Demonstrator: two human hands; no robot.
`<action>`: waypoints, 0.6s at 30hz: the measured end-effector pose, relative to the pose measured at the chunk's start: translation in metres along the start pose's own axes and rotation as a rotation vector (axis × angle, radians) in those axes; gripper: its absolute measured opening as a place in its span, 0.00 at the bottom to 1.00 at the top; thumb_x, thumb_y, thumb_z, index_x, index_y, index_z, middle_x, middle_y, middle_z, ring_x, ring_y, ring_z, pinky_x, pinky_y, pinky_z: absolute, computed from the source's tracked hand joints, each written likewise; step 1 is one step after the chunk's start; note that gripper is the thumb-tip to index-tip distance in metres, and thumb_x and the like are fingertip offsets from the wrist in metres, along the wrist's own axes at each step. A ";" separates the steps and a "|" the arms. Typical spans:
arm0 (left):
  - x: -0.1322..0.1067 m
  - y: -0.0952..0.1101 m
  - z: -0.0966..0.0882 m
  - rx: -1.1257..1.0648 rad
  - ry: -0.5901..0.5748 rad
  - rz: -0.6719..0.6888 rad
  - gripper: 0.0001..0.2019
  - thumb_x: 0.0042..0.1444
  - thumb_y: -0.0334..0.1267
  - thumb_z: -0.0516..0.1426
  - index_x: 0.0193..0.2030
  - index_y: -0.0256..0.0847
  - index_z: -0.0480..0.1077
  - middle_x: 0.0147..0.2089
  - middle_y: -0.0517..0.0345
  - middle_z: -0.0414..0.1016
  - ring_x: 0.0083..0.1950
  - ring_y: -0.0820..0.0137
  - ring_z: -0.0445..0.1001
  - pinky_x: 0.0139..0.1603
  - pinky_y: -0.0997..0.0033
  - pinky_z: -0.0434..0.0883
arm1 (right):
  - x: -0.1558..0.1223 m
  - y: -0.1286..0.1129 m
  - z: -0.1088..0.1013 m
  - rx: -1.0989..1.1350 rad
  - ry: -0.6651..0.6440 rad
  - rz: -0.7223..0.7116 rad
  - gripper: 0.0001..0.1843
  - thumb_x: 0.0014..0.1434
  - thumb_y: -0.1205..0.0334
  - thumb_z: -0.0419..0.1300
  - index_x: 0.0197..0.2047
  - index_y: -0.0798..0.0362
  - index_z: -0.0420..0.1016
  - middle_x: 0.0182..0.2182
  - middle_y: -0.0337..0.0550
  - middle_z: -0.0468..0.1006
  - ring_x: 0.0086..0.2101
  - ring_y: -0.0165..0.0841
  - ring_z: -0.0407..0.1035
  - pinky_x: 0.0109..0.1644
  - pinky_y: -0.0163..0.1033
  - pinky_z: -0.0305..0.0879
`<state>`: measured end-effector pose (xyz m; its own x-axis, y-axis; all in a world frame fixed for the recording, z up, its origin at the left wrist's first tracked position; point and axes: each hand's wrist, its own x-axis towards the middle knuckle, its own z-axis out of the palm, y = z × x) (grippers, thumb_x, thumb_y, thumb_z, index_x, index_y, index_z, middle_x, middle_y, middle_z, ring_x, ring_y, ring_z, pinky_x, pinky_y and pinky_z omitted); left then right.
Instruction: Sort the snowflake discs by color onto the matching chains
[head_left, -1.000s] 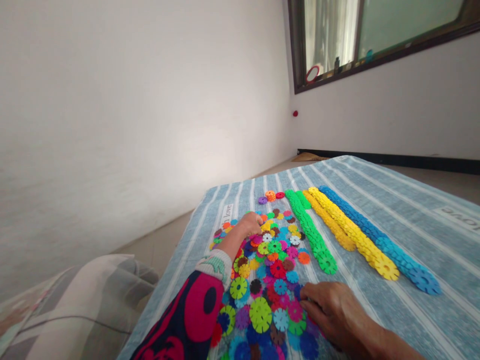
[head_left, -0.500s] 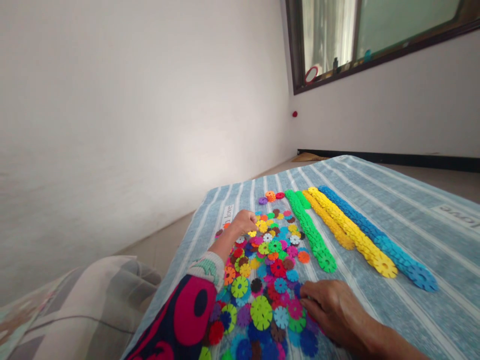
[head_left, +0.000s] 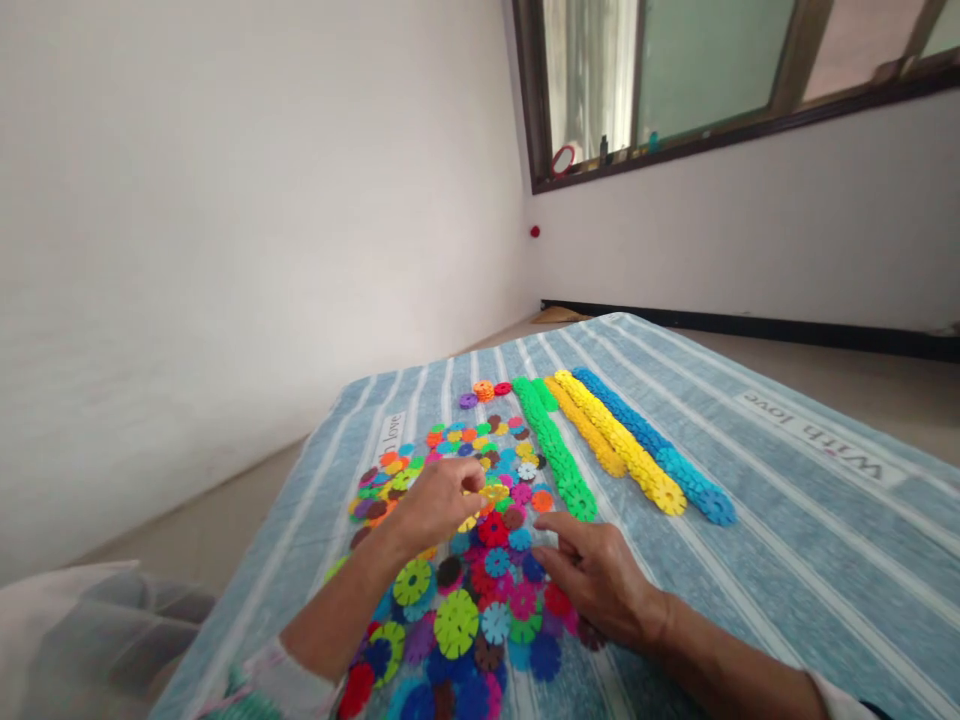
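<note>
A heap of loose coloured snowflake discs [head_left: 465, 540] covers the near left of a blue striped cloth [head_left: 750, 520]. My left hand [head_left: 435, 500] hovers over the heap's middle, fingers pinched on a yellow disc [head_left: 491, 492]. Palm down, my right hand [head_left: 596, 580] rests on the discs at the heap's right edge, its fingers stretched out. To the right lie sorted rows: a green row [head_left: 559, 450], two yellow rows [head_left: 619, 450] and a blue row [head_left: 652, 450].
The cloth carries the words "With love" [head_left: 817, 450]. White walls stand left and behind, with a window [head_left: 712, 70] and small items on its sill. Bare floor shows beyond the cloth. A grey cushion [head_left: 75, 640] sits bottom left.
My left hand drew back from the far part of the heap toward me, now pinching a yellow disc. My right hand stretched its fingers forward. The view shifted right.
</note>
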<state>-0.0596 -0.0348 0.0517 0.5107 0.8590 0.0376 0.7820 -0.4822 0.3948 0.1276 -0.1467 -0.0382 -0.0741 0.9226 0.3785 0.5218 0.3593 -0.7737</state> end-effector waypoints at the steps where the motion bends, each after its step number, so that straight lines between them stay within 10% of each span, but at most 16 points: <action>1: -0.007 0.008 0.005 -0.027 -0.023 0.030 0.04 0.44 0.35 0.57 0.22 0.40 0.66 0.24 0.64 0.67 0.29 0.74 0.65 0.32 0.76 0.59 | 0.002 0.001 0.001 0.028 0.020 0.025 0.15 0.61 0.56 0.54 0.49 0.51 0.73 0.16 0.30 0.62 0.18 0.26 0.57 0.25 0.32 0.50; 8: -0.035 0.041 0.029 -0.155 -0.103 0.033 0.05 0.45 0.38 0.57 0.23 0.41 0.67 0.24 0.63 0.68 0.28 0.73 0.64 0.29 0.75 0.58 | 0.003 -0.003 -0.001 0.098 0.030 0.061 0.14 0.61 0.53 0.54 0.30 0.53 0.74 0.17 0.31 0.60 0.20 0.25 0.56 0.25 0.32 0.50; 18: -0.042 0.025 0.029 -0.493 0.051 -0.184 0.12 0.41 0.47 0.57 0.26 0.40 0.67 0.22 0.64 0.67 0.25 0.74 0.64 0.27 0.75 0.61 | 0.009 -0.015 -0.003 0.655 -0.147 0.358 0.22 0.51 0.41 0.60 0.30 0.54 0.69 0.14 0.31 0.68 0.14 0.24 0.60 0.17 0.28 0.53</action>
<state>-0.0510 -0.0880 0.0335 0.3531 0.9350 -0.0334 0.5901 -0.1949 0.7835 0.1218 -0.1442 -0.0221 -0.1319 0.9912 0.0115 -0.0723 0.0019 -0.9974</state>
